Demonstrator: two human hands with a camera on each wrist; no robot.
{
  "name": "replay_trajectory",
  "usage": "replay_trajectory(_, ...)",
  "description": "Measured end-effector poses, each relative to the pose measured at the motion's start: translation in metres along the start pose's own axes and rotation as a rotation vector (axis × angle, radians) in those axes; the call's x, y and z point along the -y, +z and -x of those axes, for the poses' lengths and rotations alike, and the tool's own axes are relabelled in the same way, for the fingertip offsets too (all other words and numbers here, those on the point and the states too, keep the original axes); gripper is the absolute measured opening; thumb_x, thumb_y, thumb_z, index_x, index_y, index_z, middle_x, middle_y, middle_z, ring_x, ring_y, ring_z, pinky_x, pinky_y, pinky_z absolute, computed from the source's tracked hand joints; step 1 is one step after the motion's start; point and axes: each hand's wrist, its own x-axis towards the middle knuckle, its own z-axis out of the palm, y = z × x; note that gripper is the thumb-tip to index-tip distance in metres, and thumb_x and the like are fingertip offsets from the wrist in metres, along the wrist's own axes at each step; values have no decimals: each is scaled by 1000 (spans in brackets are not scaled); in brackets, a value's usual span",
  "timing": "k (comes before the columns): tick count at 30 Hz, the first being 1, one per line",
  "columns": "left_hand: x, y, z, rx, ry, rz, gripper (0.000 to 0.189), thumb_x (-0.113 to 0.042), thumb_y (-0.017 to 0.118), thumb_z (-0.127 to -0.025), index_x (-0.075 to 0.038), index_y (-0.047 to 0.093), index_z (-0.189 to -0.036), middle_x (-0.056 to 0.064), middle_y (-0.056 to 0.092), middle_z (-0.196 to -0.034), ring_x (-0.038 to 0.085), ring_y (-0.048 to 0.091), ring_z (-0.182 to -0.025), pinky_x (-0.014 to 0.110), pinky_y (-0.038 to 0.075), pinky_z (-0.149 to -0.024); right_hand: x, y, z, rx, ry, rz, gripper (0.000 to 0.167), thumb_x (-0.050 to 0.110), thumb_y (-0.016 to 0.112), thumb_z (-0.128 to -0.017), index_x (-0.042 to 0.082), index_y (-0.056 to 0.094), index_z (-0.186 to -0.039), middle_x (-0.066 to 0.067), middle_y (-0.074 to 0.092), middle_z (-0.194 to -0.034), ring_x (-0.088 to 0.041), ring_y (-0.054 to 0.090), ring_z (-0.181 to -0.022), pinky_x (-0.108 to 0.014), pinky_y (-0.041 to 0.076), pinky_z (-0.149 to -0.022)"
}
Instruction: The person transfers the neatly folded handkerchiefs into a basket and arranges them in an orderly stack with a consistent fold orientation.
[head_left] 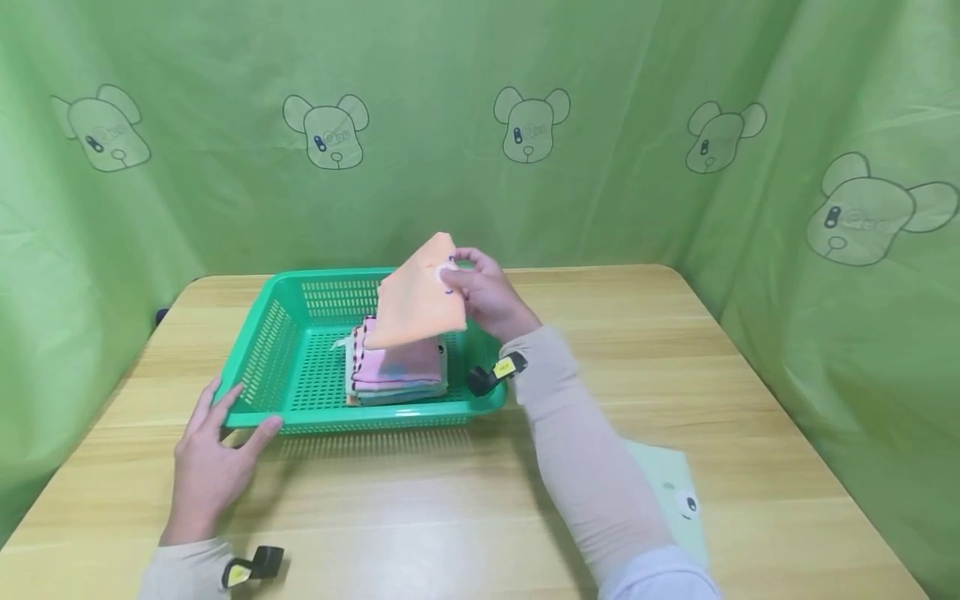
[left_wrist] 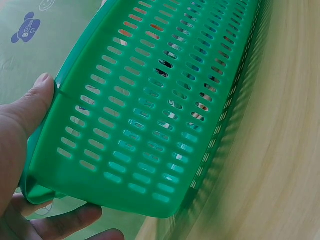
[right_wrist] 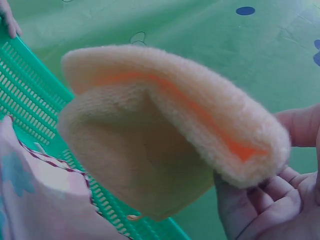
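Observation:
Between thumb and fingers my right hand [head_left: 489, 293] pinches a folded peach-orange towel [head_left: 416, 296] by its right edge, above a green plastic basket [head_left: 251, 354]. From the right wrist view, the fuzzy folded layers of the towel [right_wrist: 165, 95] show thick and slightly fanned. Below it in the basket lies a stack of folded towels, topped by a pink towel [head_left: 397, 362] with a dark stitched edge. My left hand [head_left: 213, 462] holds the basket's near left corner, thumb [left_wrist: 37, 100] at the front rim and fingers around the corner.
A pale green cloth [head_left: 678, 492] with a printed eye lies on the wooden table [head_left: 420, 517], partly hidden under my right forearm. Green curtains [head_left: 435, 192] with mouse-like bear drawings enclose the table's back and sides.

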Motion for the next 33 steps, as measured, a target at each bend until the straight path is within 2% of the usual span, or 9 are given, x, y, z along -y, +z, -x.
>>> replay_trajectory(5, 0, 0, 0, -2, -4, 0, 81, -46, 67, -89, -6, 32, -151, 9, 8, -162, 58, 22, -134, 79, 22, -98, -11, 11, -5, -39, -16, -5, 26, -1, 55, -95, 8, 45, -116, -8, 62, -89, -12, 60, -63, -23, 54, -51)
replay_trajectory(10, 0, 0, -1, -6, -2, 4, 81, -45, 67, -89, -6, 32, -151, 9, 8, -162, 58, 23, -134, 79, 21, -98, -21, 16, -8, -21, 1, 10, 27, -1, 55, -95, 6, 45, -119, -8, 62, -90, -13, 61, -65, -25, 56, -53)
replay_trajectory(15, 0, 1, 0, -6, 2, 8, 80, -44, 67, -89, -6, 32, -151, 10, 9, -162, 59, 24, -133, 78, 22, -98, -28, 15, -9, 31, 40, 60, 29, -1, 54, -95, 5, 44, -121, -8, 61, -94, -15, 62, -71, -26, 57, -55)
replay_trajectory(21, 1, 1, 0, -10, 3, 7, 80, -45, 67, -89, -6, 33, -151, 10, 9, -162, 59, 26, -132, 78, 23, -98, -32, 16, -10, 140, 22, 15, 33, -2, 49, -97, 2, 40, -129, -9, 61, -93, -14, 62, -69, -25, 56, -56)
replay_trajectory(23, 1, 1, 0, -11, 1, 8, 81, -45, 67, -89, -6, 33, -150, 10, 9, -162, 58, 26, -132, 77, 24, -99, -34, 15, -11, 125, 75, 71, 36, -1, 50, -98, 2, 39, -132, -10, 60, -96, -15, 62, -71, -26, 57, -60)
replay_trajectory(28, 2, 1, 0, -7, 1, 4, 80, -45, 67, -89, -6, 33, -151, 9, 9, -162, 58, 26, -132, 77, 24, -98, -42, 12, -14, 64, 329, 315, 43, -5, 53, -93, 4, 37, -133, -17, 53, -111, -24, 62, -85, -34, 59, -74)
replay_trajectory(30, 3, 1, 0, -3, 1, 3, 80, -45, 67, -89, -7, 33, -151, 9, 9, -162, 58, 25, -133, 78, 23, -98, -44, 11, -14, 51, 376, 365, 47, -9, 53, -91, 4, 36, -133, -20, 50, -116, -26, 60, -86, -35, 58, -75)
replay_trajectory(33, 2, 1, 0, -1, 0, 3, 80, -45, 67, -89, -7, 32, -151, 8, 9, -162, 58, 24, -133, 78, 22, -98, -45, 12, -14, 29, 383, 411, 53, -14, 52, -86, 3, 34, -133, -20, 47, -116, -25, 56, -81, -34, 57, -69)
